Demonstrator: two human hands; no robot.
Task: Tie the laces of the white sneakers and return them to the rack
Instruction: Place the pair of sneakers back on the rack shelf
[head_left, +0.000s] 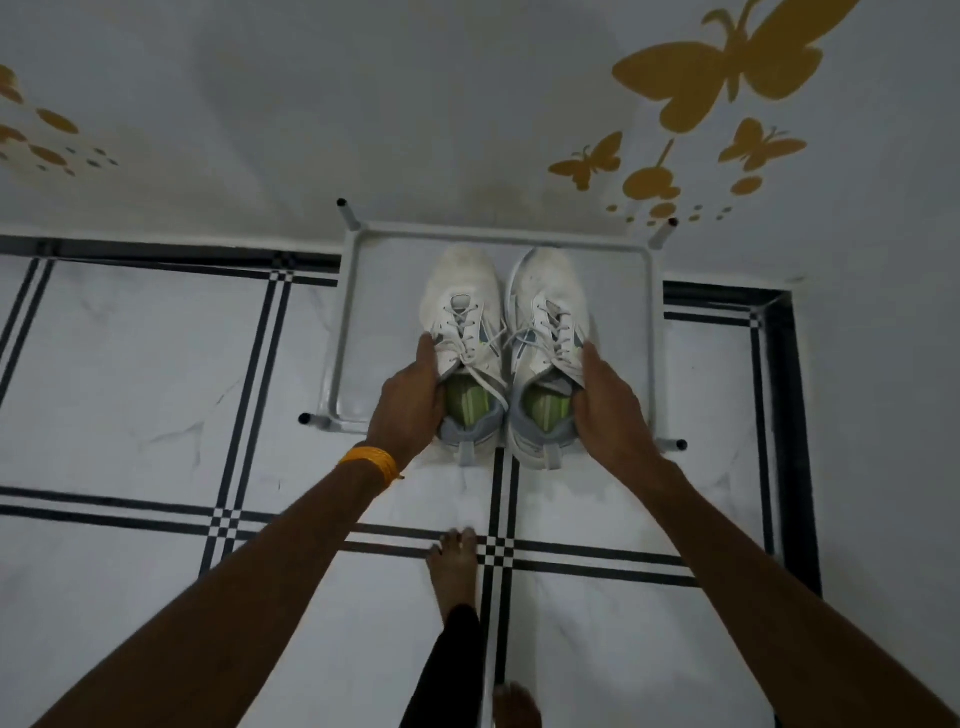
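Observation:
Two white sneakers with green insoles sit side by side on a low grey rack (347, 322), toes toward the wall. My left hand (410, 400) grips the outer side of the left sneaker (464, 312) near its opening. My right hand (608, 405) grips the outer side of the right sneaker (550, 306) the same way. The heels of both shoes overhang the rack's front edge. Grey laces lie loose across the tongues; one strand trails down between the shoes. No bow is visible.
The rack stands against a white wall with yellow butterfly decals (727, 67). The floor is white tile with black lines. My bare feet (457, 566) stand just in front of the rack. An orange band (371, 462) circles my left wrist.

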